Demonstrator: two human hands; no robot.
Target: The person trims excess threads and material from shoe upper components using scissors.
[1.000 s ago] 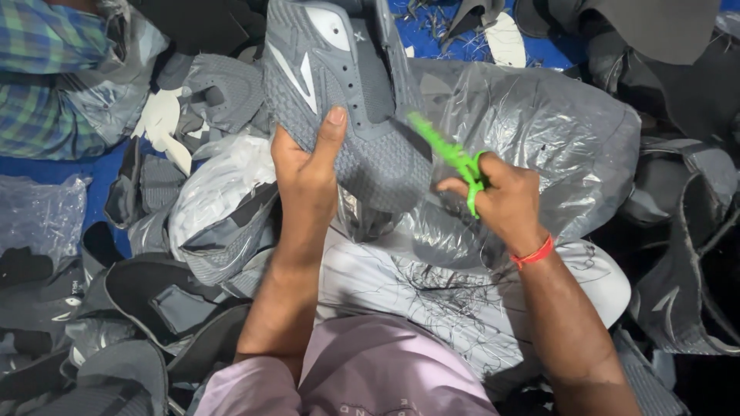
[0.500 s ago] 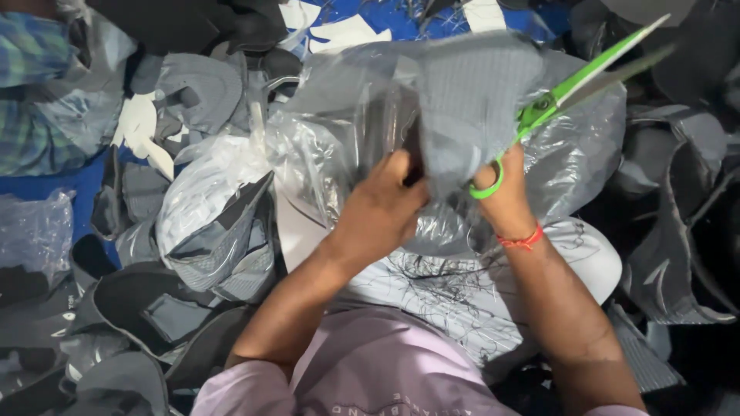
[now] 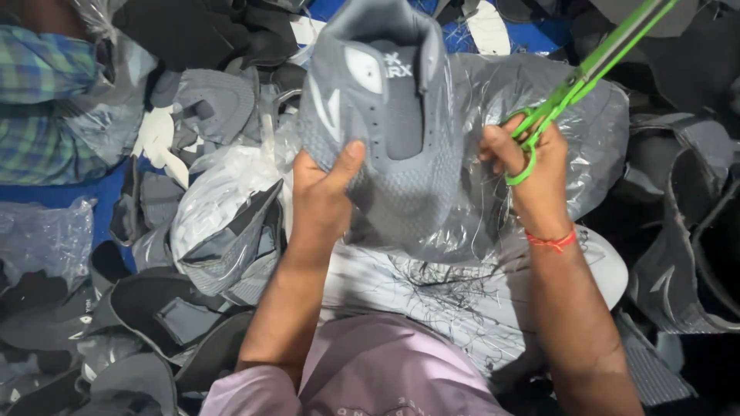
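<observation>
My left hand [image 3: 324,192] grips a grey mesh shoe upper [image 3: 385,123] by its lower left edge, thumb on top, holding it up with the tongue and collar facing me. My right hand [image 3: 532,166] holds green-handled scissors [image 3: 590,69] whose blades point up and to the right, away from the upper. The fingers of that hand rest against the upper's right edge. A red thread band circles my right wrist. Loose threads hang below the upper.
A clear plastic bag of grey uppers [image 3: 563,131] lies behind the held piece. More grey and black uppers [image 3: 154,323] are piled at left and right [image 3: 678,231]. A white sheet strewn with thread clippings [image 3: 432,293] covers my lap. A person's plaid sleeve [image 3: 42,100] shows top left.
The upper has been turned round in my hands, now facing me with the tongue up. The scissors swung from pointing at the upper to pointing up and right.
</observation>
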